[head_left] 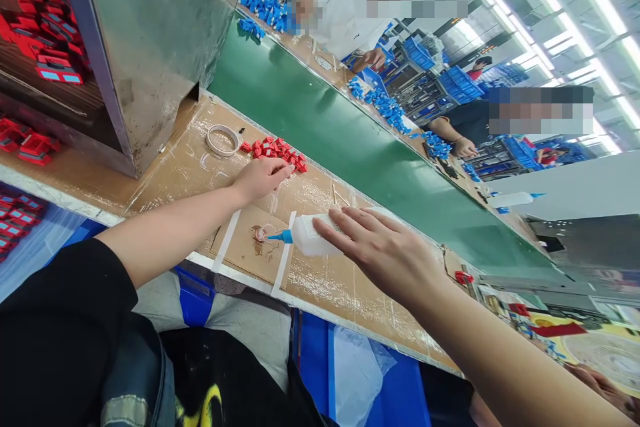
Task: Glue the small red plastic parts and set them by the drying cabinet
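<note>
My left hand is over the near side of a pile of small red plastic parts. Its fingers are curled and the tips are at the pile's edge; what lies between them is hidden. A white squeeze bottle with a blue nozzle is tilted on its side in my right hand, whose fingers lie along its top and whose thumb is hidden. The blue tip points left at a small ring-shaped piece on a stained cardboard sheet, held down with white tape strips.
A tape roll sits left of the red parts. Beyond the bench runs a green conveyor belt; two co-workers sit across it beside piles of blue parts. A metal housing stands at left, with red toy pieces inside.
</note>
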Demonstrator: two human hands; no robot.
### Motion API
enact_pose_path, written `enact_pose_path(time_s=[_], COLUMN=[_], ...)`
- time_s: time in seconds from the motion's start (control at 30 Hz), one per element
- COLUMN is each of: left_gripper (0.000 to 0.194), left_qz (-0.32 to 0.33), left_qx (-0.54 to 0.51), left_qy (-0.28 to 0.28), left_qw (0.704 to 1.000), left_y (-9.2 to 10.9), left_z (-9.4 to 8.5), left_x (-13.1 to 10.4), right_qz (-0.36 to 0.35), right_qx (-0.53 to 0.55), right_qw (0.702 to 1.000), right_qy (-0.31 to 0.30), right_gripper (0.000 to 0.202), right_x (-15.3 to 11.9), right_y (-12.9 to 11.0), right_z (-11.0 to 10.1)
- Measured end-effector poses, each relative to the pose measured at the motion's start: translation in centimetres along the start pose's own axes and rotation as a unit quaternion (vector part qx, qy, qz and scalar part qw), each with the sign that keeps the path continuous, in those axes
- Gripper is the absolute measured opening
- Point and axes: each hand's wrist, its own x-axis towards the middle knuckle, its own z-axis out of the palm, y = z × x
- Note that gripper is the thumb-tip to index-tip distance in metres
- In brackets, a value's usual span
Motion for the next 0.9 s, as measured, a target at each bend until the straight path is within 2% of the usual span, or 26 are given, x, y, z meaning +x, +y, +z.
enact_pose_path(time_s=[0.37, 0.6, 0.9], left_gripper=[0.046, 0.046, 0.043], left_qz=[-0.001, 0.007, -0.006], left_qx=[0.000, -0.011, -0.008], left_qy=[0.009, 0.002, -0.004], left_qw=[1.000, 1.000, 1.000], left_y=[0.1, 0.1, 0.3], left_z=[0.2, 0.1, -0.2], left_x=[0.0, 0.0, 0.0], right_qz=[0.006, 0.012, 0.068], right_qx=[0.020, 0.033, 0.111], right_qw=[1.000, 0.999, 0.991], right_qy=[-0.010, 0.005, -0.004], right_gripper=[0.033, 0.034, 0.045], right_x=[-0.4, -0.6, -1.9], right_y=[0.1, 0.0, -0.9], right_z=[0.7, 1.2, 3.3])
